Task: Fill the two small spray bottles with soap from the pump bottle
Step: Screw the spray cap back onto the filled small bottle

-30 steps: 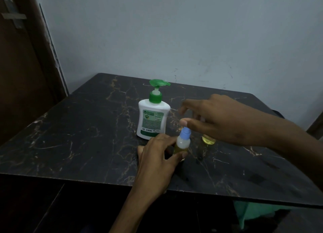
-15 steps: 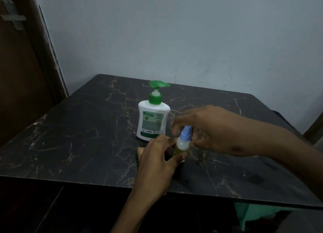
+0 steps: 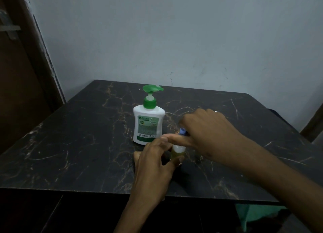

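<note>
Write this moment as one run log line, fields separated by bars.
left hand holds spray bottle | right hand grips blue cap | pump bottle untouched

A dark, marble-patterned desk with pale gold veins stands pushed into the corner of a dim room. Behind it rises a plain pale blue-grey wall, lightly scuffed above the desk's far edge. On the left stands a brown wooden door with a metal fitting near its top. Green fabric shows below the desk's near right edge.
</note>
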A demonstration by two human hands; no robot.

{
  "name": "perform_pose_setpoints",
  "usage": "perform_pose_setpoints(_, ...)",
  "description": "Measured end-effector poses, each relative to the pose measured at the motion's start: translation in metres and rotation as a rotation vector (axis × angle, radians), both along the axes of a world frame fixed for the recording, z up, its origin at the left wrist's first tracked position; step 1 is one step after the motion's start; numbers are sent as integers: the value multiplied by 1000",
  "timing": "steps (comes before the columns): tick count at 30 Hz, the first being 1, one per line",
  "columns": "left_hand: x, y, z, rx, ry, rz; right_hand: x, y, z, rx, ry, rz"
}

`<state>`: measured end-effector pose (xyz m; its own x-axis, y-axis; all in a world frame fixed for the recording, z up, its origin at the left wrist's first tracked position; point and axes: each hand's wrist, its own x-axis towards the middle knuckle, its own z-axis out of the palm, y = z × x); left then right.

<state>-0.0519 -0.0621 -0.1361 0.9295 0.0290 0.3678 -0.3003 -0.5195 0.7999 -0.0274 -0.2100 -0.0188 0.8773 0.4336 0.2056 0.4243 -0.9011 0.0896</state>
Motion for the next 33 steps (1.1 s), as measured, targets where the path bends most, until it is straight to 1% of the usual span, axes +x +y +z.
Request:
perform_pose_setpoints(4,1,0,-1,-8,-23,-28,-5,-4,11,55,92,147)
perform_pose_setpoints(7,0,-1,1,-24,-15,-38,-4,-7,15,32,157,221)
perform_pose_setpoints(11,0,-1,1,-14,-31,-42,6,-8,11,-3,170,207)
perform_pose_setpoints(17,0,0,3,4,-36,-39,10,-12,3,44,130,189)
perform_pose_setpoints(21,-1,0,2,24,-58,-30,9,-11,-2,31,74,190)
perform_pose_setpoints(25,-1,-1,3,53,-45,-24,6,-6,-6,-10,36,136)
perform_pose_setpoints(28,0,-1,3,44,-35,-26,5,-4,-6,64,50,102)
perform_pose_setpoints(30,0,-2,4,45,-34,-22,0,-6,-5,150,71,76)
perform_pose_setpoints(33,-1,-1,6,31,-40,-27,-21,-19,-9,316,26,-1)
